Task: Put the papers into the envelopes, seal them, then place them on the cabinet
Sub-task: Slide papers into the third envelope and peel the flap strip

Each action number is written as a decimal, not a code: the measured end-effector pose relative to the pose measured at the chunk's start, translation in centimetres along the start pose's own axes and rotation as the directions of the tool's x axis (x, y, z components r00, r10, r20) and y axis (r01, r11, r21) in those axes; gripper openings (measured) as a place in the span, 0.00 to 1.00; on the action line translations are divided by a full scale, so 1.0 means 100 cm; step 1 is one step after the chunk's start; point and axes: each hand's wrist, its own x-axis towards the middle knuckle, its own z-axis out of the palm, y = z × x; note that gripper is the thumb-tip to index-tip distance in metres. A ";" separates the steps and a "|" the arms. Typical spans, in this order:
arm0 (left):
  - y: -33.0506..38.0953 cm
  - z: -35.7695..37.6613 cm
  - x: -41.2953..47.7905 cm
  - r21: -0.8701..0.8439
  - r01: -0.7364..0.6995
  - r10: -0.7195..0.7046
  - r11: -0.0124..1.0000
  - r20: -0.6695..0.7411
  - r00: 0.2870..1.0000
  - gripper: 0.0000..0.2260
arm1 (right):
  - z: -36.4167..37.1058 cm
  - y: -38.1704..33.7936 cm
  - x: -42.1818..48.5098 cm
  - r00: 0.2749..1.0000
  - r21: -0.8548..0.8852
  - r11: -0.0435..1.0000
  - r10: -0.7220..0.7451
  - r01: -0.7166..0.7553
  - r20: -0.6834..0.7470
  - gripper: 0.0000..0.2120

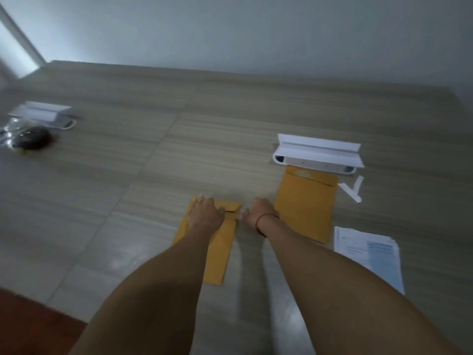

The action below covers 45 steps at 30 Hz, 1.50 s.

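Your left hand (204, 213): flat, fingers straight, pressing down on the narrow yellow envelope (220, 254). Your right hand (261, 211): fingers curled at that envelope's right edge, beside the flap (233, 207); whether they pinch anything cannot be told. Narrow envelope: flat on the tiled surface (128, 175), flap folded down. Larger envelope (304, 208): just right. Printed papers (368, 252): beside it.

The tiled floor (128, 175) carries a narrow envelope (220, 262), a wide envelope (304, 208), printed papers (368, 252).
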 end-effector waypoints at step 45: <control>0.081 0.128 -0.083 0.086 -0.106 0.106 0.991 0.001 0.994 0.27 | 0.022 0.172 -0.062 0.899 0.261 0.940 0.299 -0.219 -0.321 0.10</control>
